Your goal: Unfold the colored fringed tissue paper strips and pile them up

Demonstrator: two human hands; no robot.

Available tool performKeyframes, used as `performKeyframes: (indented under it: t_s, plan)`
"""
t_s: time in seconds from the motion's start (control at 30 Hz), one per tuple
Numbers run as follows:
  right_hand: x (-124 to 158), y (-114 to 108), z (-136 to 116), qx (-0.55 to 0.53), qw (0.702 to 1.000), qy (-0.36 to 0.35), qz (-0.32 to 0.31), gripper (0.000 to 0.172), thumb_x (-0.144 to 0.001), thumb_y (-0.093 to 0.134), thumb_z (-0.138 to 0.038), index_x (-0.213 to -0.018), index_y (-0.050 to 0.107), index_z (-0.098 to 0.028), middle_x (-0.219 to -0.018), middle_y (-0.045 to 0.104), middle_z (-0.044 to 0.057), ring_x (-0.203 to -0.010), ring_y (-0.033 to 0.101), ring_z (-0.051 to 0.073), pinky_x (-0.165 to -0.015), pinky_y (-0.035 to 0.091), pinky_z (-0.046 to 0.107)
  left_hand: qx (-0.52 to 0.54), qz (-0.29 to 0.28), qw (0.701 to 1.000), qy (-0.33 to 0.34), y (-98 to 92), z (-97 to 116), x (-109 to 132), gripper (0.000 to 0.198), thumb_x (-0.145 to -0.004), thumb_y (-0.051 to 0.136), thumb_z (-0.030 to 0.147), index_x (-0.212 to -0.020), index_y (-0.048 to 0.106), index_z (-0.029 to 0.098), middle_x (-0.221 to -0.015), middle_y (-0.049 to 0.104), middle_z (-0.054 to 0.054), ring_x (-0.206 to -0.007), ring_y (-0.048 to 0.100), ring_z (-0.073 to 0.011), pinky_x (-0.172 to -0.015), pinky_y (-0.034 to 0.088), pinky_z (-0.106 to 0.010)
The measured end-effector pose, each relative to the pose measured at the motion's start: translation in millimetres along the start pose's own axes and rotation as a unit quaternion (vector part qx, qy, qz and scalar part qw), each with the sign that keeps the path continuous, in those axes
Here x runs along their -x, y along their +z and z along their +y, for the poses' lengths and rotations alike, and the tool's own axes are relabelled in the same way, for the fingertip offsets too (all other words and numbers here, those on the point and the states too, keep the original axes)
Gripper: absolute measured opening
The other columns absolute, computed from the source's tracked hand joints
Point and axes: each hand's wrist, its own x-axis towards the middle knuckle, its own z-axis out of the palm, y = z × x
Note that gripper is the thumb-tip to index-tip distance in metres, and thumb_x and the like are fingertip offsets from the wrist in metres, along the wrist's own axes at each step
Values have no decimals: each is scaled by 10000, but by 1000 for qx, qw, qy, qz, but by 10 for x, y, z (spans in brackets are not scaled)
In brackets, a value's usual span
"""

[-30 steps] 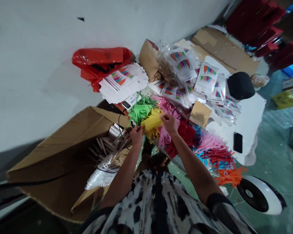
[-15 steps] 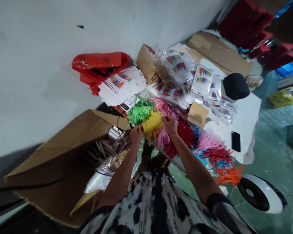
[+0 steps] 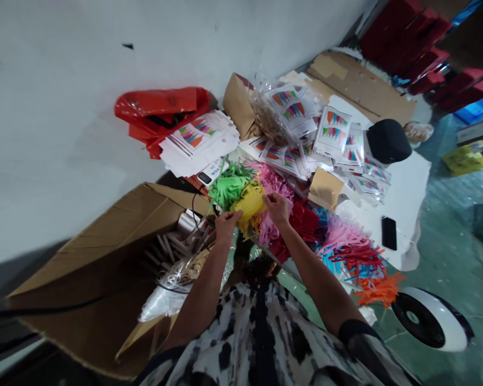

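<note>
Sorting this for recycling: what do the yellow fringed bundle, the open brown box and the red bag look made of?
The yellow fringed bundle looks like thin matte paper, perhaps tissue, given its soft creases and cut strips. The open brown box looks like dull cardboard, with folded flaps. The red bag looks like glossy plastic film, judging by its crumpled shine.

The yellow paper fringe is crumpled into a loose bunch, strands dangling below. The left hand touches one side; the right hand pinches the other.
</note>
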Motion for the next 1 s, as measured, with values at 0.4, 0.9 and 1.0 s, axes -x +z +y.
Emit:
performKeyframes:
  t_s: [0.4, 0.9, 1.0]
  plan:
    - [-20, -62, 47, 0, 1000, -10, -17, 396, -822, 601, -618, -776, 683, -234, -768, 708, 16, -750, 636, 181, -698, 493, 276, -104, 30, 991, 76, -54, -113, -232, 312, -727, 781, 497, -722, 807, 186, -638, 698, -21, -675, 630, -186, -637, 433, -260]
    - [-160, -189, -22, -151, 988, 27, 27, 553, -703, 717, -732, -769, 707, -183, -744, 695, 24, -723, 595, 161, -682, 479, 279, -196, -4, 976, 90, -159, 139, -256, 231, -860, 663, 333, -705, 779, 207, -609, 677, -61, -765, 672, -250, -751, 482, -323]
    - [-200, -247, -74, -124, 992, 30, 18, 566, -726, 691, -752, -752, 692, -186, -754, 697, 31, -727, 595, 159, -673, 466, 272, -243, -1, 964, 109, -174, 213, -210, 204, -880, 634, 274, -756, 781, 206, -729, 732, -101, -868, 680, -277, -824, 456, -340]
